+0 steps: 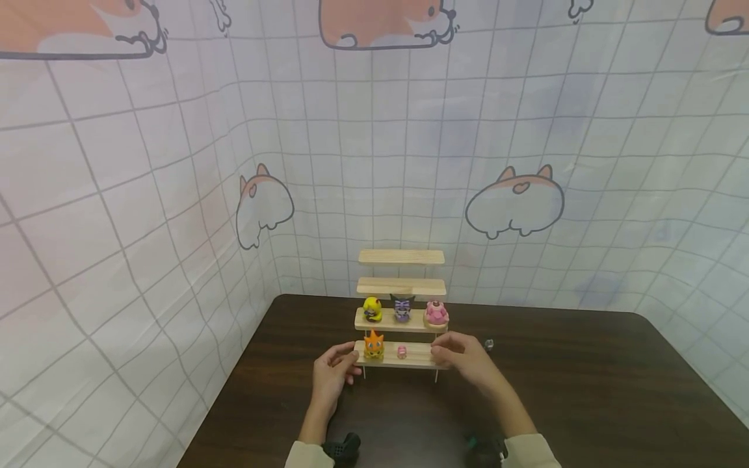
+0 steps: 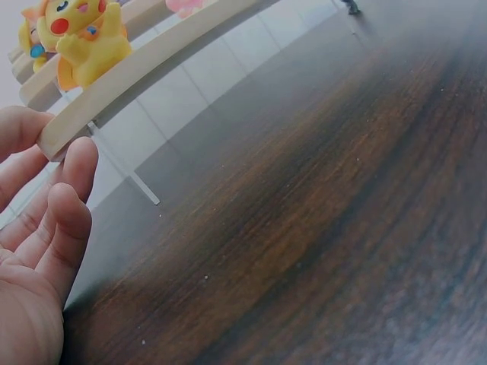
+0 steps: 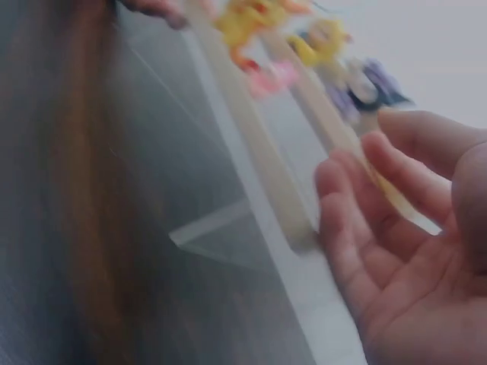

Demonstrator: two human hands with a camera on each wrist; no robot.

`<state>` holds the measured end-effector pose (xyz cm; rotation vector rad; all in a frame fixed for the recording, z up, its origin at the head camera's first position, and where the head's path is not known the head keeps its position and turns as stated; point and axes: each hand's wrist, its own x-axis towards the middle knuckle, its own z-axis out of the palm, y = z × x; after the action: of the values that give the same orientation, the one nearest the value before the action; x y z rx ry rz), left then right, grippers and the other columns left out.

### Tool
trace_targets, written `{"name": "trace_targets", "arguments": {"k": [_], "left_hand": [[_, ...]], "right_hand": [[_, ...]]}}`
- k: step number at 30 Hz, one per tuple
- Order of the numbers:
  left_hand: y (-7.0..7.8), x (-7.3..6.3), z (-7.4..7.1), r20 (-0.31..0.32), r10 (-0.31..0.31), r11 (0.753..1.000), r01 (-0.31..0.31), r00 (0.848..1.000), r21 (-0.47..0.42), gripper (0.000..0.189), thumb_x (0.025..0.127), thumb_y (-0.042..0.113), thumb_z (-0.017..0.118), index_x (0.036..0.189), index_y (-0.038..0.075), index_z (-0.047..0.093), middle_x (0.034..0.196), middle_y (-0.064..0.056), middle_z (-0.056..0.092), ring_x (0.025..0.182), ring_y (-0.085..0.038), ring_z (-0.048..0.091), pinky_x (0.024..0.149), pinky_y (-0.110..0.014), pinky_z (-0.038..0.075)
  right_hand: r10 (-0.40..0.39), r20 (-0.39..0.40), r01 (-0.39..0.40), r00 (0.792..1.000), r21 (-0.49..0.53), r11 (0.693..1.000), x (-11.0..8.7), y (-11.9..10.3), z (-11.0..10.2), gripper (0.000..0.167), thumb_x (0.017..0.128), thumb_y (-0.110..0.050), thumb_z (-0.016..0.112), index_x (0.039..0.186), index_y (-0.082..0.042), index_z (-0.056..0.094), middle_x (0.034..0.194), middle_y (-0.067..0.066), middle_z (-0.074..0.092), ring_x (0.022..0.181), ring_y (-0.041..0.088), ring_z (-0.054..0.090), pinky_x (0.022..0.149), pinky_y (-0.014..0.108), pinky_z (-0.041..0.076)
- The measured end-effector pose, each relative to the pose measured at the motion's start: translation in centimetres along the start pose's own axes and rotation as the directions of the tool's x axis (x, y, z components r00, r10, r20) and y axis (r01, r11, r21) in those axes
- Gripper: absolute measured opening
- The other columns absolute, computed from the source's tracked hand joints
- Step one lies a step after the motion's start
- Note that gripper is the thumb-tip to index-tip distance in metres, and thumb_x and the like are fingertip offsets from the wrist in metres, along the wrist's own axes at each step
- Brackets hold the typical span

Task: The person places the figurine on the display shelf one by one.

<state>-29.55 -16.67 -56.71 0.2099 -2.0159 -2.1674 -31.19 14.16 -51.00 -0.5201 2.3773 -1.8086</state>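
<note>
A tiered wooden display shelf (image 1: 414, 354) with clear legs stands on the dark table. My left hand (image 1: 335, 374) pinches the left end of its lowest board (image 2: 114, 85), thumb and fingers on either side of the tip. At the right end is my right hand (image 1: 465, 357), its fingers loosely bent and fingertips right beside the board's end (image 3: 293, 228). On the lowest board sit a yellow figurine with an orange hood (image 1: 374, 348) and a tiny pink figurine (image 1: 402, 351). The board above bears a yellow figurine (image 1: 372, 310), a purple-and-black figurine (image 1: 402, 309) and a pink figurine (image 1: 435, 313).
Two bare upper boards (image 1: 401, 257) rise behind the figurines. A small shiny object (image 1: 489, 345) lies on the table (image 1: 585, 390) to the right of the shelf. Black devices (image 1: 345, 448) are by the wrists. A white gridded curtain (image 1: 398, 162) with cartoon dogs hangs behind and at the sides.
</note>
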Motion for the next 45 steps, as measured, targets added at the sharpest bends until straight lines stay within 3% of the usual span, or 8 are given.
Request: {"name": "trace_targets", "arguments": {"k": [4, 8, 17, 23, 31, 35, 39, 45], "left_hand": [[0.0, -0.1, 0.0, 0.003, 0.002, 1.0, -0.002, 1.0, -0.006, 0.032, 0.093, 0.021, 0.077, 0.122, 0.007, 0.072, 0.085, -0.002, 0.074, 0.062, -0.013, 0.069, 0.05, -0.023, 0.05], [0.1, -0.1, 0.0, 0.005, 0.005, 1.0, -0.005, 1.0, -0.009, 0.032, 0.093, 0.02, 0.076, 0.121, 0.007, 0.072, 0.085, -0.002, 0.074, 0.062, -0.013, 0.069, 0.05, -0.023, 0.05], [-0.1, 0.0, 0.0, 0.004, 0.01, 1.0, -0.01, 1.0, -0.009, 0.032, 0.093, 0.02, 0.077, 0.121, 0.007, 0.072, 0.083, -0.001, 0.073, 0.062, -0.014, 0.069, 0.05, -0.023, 0.05], [0.0, 0.0, 0.0, 0.0, 0.011, 1.0, -0.011, 1.0, -0.004, 0.032, 0.093, 0.02, 0.077, 0.121, 0.006, 0.072, 0.084, -0.002, 0.074, 0.062, -0.014, 0.069, 0.05, -0.022, 0.051], [0.1, -0.1, 0.1, 0.004, 0.014, 1.0, -0.014, 1.0, 0.006, 0.032, 0.093, 0.021, 0.076, 0.122, 0.007, 0.072, 0.084, -0.002, 0.074, 0.062, -0.014, 0.069, 0.05, -0.023, 0.05], [0.2, -0.2, 0.1, 0.006, 0.018, 1.0, -0.018, 1.0, 0.005, 0.031, 0.093, 0.02, 0.076, 0.122, 0.007, 0.072, 0.083, -0.002, 0.074, 0.062, -0.014, 0.069, 0.05, -0.022, 0.05], [0.2, -0.1, 0.1, 0.005, 0.016, 1.0, -0.016, 1.0, 0.009, 0.031, 0.094, 0.021, 0.076, 0.122, 0.008, 0.072, 0.082, -0.002, 0.074, 0.062, -0.013, 0.069, 0.05, -0.022, 0.05], [0.2, -0.2, 0.1, -0.001, 0.016, 1.0, -0.016, 1.0, 0.012, 0.032, 0.093, 0.021, 0.077, 0.121, 0.008, 0.072, 0.082, -0.002, 0.074, 0.062, -0.014, 0.069, 0.05, -0.022, 0.05]], "right_hand": [[0.039, -0.062, -0.044, 0.997, -0.071, 0.997, -0.4, 0.2, -2.2, 0.031, 0.098, -0.024, 0.07, 0.114, 0.002, 0.068, 0.101, 0.021, 0.072, 0.087, 0.02, 0.07, 0.08, 0.039, 0.059], [0.061, -0.177, -0.081, 0.982, -0.106, 0.991, -0.7, 0.4, -4.0, 0.03, 0.099, -0.023, 0.069, 0.118, 0.001, 0.067, 0.109, 0.022, 0.071, 0.088, 0.017, 0.069, 0.082, 0.038, 0.058], [0.069, -0.418, -0.122, 0.906, -0.102, 0.987, -1.6, 0.7, -6.5, 0.035, 0.101, -0.027, 0.067, 0.125, -0.002, 0.065, 0.109, 0.011, 0.07, 0.093, 0.02, 0.067, 0.082, 0.033, 0.058], [0.102, -0.488, -0.186, 0.867, -0.126, 0.974, -2.0, 1.3, -7.0, 0.041, 0.1, -0.033, 0.067, 0.13, -0.005, 0.064, 0.125, 0.013, 0.067, 0.103, 0.011, 0.058, 0.081, 0.027, 0.05], [0.169, -0.477, -0.245, 0.862, -0.101, 0.964, -2.1, 2.7, -7.3, 0.053, 0.1, -0.031, 0.067, 0.144, -0.006, 0.051, 0.145, 0.018, 0.053, 0.12, 0.025, 0.051, 0.085, 0.028, 0.047], [0.211, -0.43, -0.27, 0.878, -0.08, 0.959, -2.2, 3.5, -7.3, 0.063, 0.101, -0.031, 0.066, 0.152, -0.004, 0.04, 0.152, 0.023, 0.044, 0.13, 0.036, 0.047, 0.098, 0.043, 0.047], [0.243, -0.367, -0.282, 0.898, -0.053, 0.958, -2.4, 4.2, -7.3, 0.072, 0.102, -0.035, 0.065, 0.157, -0.003, 0.031, 0.157, 0.027, 0.036, 0.14, 0.046, 0.042, 0.112, 0.059, 0.04], [0.25, -0.331, -0.288, 0.91, -0.072, 0.955, -2.2, 5.3, -6.9, 0.075, 0.1, -0.033, 0.067, 0.157, -0.001, 0.03, 0.153, 0.029, 0.04, 0.137, 0.047, 0.048, 0.109, 0.057, 0.044]]}}
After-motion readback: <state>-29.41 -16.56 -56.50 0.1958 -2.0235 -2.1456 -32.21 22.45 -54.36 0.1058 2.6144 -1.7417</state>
